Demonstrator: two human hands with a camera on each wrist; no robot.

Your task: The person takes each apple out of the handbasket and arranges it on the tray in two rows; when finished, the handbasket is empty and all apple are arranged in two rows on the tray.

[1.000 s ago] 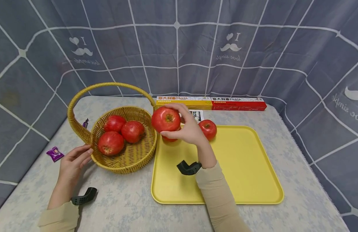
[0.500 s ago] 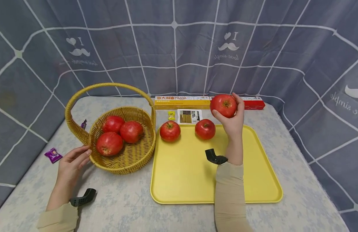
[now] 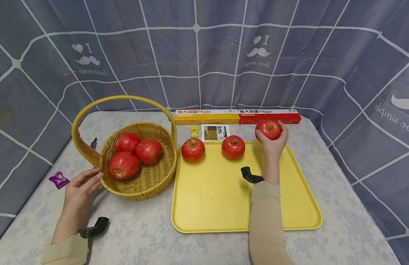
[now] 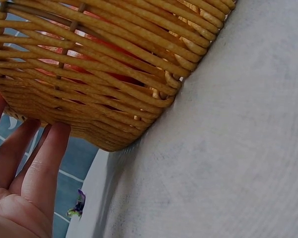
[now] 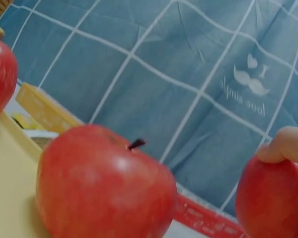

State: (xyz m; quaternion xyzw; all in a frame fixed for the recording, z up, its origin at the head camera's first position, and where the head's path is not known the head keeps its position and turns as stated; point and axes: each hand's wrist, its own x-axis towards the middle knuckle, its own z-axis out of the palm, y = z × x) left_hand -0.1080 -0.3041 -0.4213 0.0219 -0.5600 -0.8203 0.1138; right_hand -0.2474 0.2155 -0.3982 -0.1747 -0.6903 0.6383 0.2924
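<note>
In the head view my right hand [image 3: 274, 142] grips a red apple [image 3: 267, 130] over the back right corner of the yellow tray [image 3: 217, 198]. The right wrist view shows a fingertip on that held apple [image 5: 270, 198]. Two more apples lie along the tray's back edge: one at the left corner [image 3: 193, 149] and one near the middle [image 3: 233, 147]. On the left, a wicker basket [image 3: 148, 189] with a tall handle contains three red apples [image 3: 123, 165]. My left hand [image 3: 80, 187] touches the basket's left side, its fingers [image 4: 42, 168] mostly straight against the weave.
Behind the tray lie a yellow pasta box [image 3: 207, 117] and a red one [image 3: 270, 116], a printed packet [image 3: 215, 133] and a small yellow sachet [image 3: 195, 131]. Purple-wrapped sweets [image 3: 59, 179] are left of the basket. A grey curtain [image 3: 204, 55] hangs behind the table.
My right hand has carried its apple rightwards from near the basket, across the tray's back edge, then lowered it at the back right corner. The left hand has stayed at the basket.
</note>
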